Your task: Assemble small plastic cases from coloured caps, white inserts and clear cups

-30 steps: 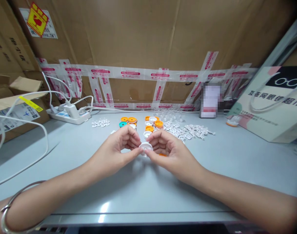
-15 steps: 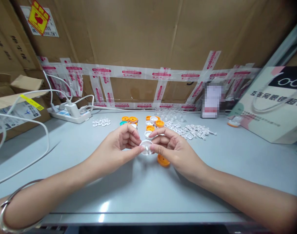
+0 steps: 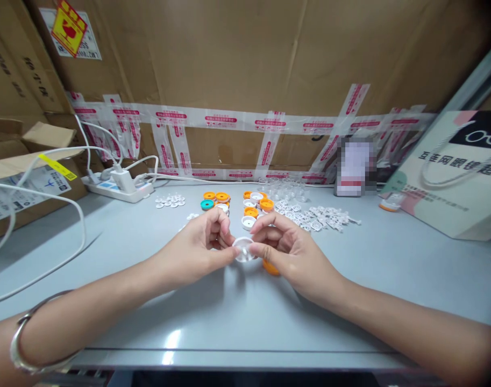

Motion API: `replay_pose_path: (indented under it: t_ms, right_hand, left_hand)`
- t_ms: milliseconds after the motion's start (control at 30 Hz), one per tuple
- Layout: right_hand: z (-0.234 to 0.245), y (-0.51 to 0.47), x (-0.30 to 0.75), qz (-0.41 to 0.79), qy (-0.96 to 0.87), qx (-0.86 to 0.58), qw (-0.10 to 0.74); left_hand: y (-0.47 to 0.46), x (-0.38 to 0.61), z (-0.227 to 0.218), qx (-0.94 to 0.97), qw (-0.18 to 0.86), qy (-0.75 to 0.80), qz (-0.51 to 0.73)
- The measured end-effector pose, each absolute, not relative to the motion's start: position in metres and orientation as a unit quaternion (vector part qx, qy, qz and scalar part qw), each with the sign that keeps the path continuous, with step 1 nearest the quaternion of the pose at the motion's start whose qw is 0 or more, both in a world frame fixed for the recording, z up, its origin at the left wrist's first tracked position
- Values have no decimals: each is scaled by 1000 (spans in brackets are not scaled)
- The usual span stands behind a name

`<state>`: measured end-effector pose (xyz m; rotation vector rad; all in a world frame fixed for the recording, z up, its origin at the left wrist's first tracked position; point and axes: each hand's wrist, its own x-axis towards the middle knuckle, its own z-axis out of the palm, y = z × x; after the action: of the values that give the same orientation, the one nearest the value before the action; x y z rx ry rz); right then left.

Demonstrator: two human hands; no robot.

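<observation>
Your left hand [image 3: 197, 251] and right hand [image 3: 292, 253] fingers are both pinched on the clear round cap [image 3: 244, 250], just above the table [image 3: 229, 314]. Rim-only grip: an uneven squeeze could pop it loose toward the orange cap [image 3: 270, 267].

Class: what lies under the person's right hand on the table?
Under the right hand an orange cap lies on the table; only one edge shows, the hand covers the rest. The left hand shares its grip on a clear round piece.

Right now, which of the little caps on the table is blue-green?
The teal cap, in the far left group, beside an orange cap. All others are orange or white, the held cap too.
</observation>
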<state>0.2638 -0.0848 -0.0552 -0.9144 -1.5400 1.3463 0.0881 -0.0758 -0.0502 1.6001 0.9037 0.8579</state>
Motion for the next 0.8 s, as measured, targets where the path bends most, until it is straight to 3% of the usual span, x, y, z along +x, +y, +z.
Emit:
replay_pose_path:
  t_ms: [233, 533, 800]
  right_hand:
    - [-53, -85, 263, 534, -624, -360, 442]
    - [-55, -74, 272, 622, -533, -397, 414]
    - [-59, -67, 274, 588, -579, -418, 381]
  left_hand:
    - [-80, 87, -48, 680, 506, 383, 366]
    - [-72, 83, -47, 673, 529, 375, 357]
    - [-72, 84, -55, 773, 377, 388, 331]
